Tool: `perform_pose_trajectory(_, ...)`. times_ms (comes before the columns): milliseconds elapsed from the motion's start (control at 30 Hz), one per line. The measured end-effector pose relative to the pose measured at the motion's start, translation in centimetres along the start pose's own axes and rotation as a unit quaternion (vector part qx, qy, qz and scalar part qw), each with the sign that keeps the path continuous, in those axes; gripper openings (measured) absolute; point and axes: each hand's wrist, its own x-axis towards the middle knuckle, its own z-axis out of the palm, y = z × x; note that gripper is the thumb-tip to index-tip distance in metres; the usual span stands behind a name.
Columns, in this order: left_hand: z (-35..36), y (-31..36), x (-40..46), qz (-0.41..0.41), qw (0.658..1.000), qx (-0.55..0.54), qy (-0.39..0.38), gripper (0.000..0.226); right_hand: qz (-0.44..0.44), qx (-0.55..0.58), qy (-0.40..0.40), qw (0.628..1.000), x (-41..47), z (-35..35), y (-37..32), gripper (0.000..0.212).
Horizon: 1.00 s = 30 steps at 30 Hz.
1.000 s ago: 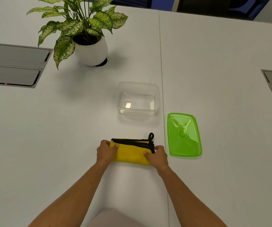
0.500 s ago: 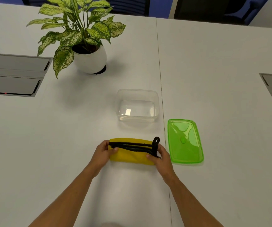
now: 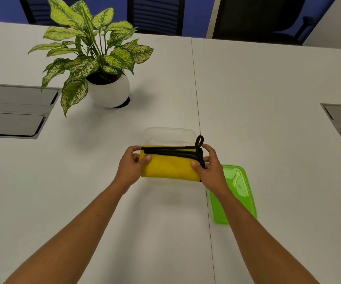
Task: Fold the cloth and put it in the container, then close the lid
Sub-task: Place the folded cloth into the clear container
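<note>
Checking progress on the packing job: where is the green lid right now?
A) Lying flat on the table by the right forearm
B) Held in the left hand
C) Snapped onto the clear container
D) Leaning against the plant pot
A: the green lid lies on the table, partly behind the right hand, while both hands hold the yellow cloth.

container: mostly behind cloth; lid: partly behind right forearm
</note>
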Motion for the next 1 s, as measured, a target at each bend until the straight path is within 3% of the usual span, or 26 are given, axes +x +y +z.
perform_pose_trajectory(200,1.6,2.8,4.7,0.086,0.983,0.157,0.036,0.052,-0.061,-0.169,-0.008,0.984,5.7,0.9,-2.4,0.057)
perform_pose_trajectory(433,3.1,1.9,8.7,0.100,0.937,0.333,0.025,0.033,-0.064,-0.378,0.000,0.923,9.5,2.2,-2.4,0.042)
perform_pose_trajectory(700,4.8,1.9,10.0,0.117,0.838,0.530,-0.047,0.034,-0.076,-0.496,-0.052,0.864,11.4,3.9,-0.6,0.022)
perform_pose_trajectory(1000,6.2,0.8,11.9,0.108,0.791,0.597,-0.075,0.017,-0.059,-0.576,-0.044,0.814,12.3,5.1,0.7,0.011)
